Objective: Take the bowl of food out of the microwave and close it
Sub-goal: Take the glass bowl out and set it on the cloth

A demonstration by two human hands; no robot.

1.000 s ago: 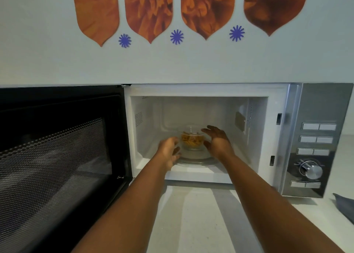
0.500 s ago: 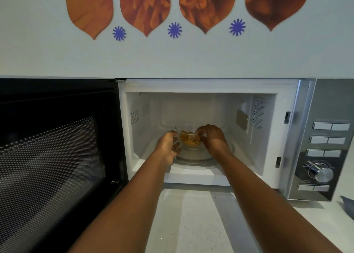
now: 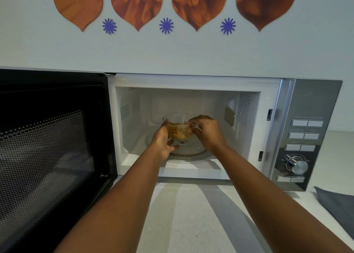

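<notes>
Nearest: pale speckled worktop (image 3: 191, 224), bare between the two forearms; dark grey cloth (image 3: 339, 205) at the right edge, well clear of the reach path. Microwave door (image 3: 51, 147) swung fully open to the left, black frame with perforated mesh window, bounding the left side of the approach. Cavity opening wide and unobstructed at the front lip.

Inside the microwave (image 3: 191, 92): left hand (image 3: 162, 140) cupped against the left side of the glass bowl (image 3: 179, 132), fingers spread and partly under it. Right hand (image 3: 206, 132) on the right rim, fingers pinched together on the glass. Bowl of orange-yellow food raised just above the glass turntable (image 3: 193, 151), near the cavity centre, clear of side walls and ceiling.

Right of cavity: silver control panel (image 3: 306, 134) with paired buttons and a rotary knob (image 3: 297, 165); lettering too blurred to read.

Farthest: pale wall (image 3: 172, 51) with orange leaf-shaped decals (image 3: 137, 4) and blue starburst decals (image 3: 166, 25).
</notes>
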